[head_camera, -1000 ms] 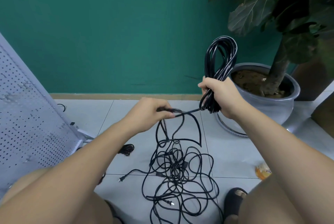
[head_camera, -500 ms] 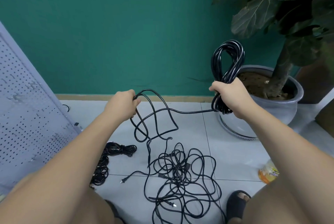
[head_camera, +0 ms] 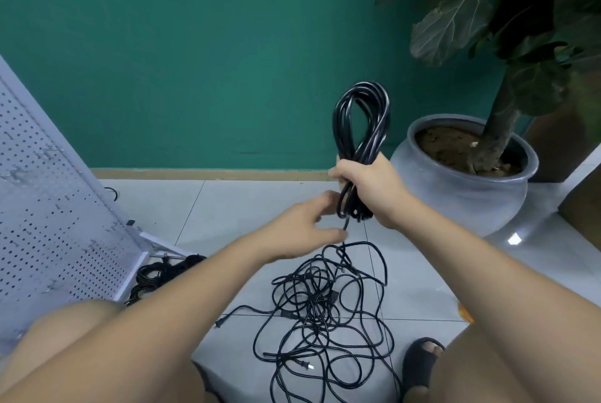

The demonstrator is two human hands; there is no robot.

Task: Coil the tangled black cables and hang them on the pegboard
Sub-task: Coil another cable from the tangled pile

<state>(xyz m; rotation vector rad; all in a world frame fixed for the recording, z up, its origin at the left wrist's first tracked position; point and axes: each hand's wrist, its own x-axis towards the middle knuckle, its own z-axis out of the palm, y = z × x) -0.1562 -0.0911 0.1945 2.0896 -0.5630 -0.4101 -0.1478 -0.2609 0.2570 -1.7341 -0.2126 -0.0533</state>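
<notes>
- Head view: the right hand (head_camera: 374, 188) is closed tight around a coil of black cable (head_camera: 361, 129). The loops stand up above the fist, at about 1 o'clock from the middle of the picture.
- The left hand (head_camera: 302, 230) is just beside it, toward 7 o'clock. Its fingers (head_camera: 331, 235) are half open and curled near the loose strand (head_camera: 346, 225) that hangs from the coil. I cannot tell if they pinch it or only touch it.
- The tangled pile (head_camera: 322, 308) lies on the floor (head_camera: 227, 207) at 6 o'clock, between the knees — the strand runs down into it.
- A small plug (head_camera: 305, 366) sticks out at the near edge of the pile.
- The pegboard (head_camera: 55, 223) leans at 9 o'clock, with more dark cables (head_camera: 162, 272) at its foot.
- The cable looks light, bendy and a bit springy, so the loops may pop open. Best to hold it where the loops cross — and pull the loose strand slowly, because knots in the pile could snag.
</notes>
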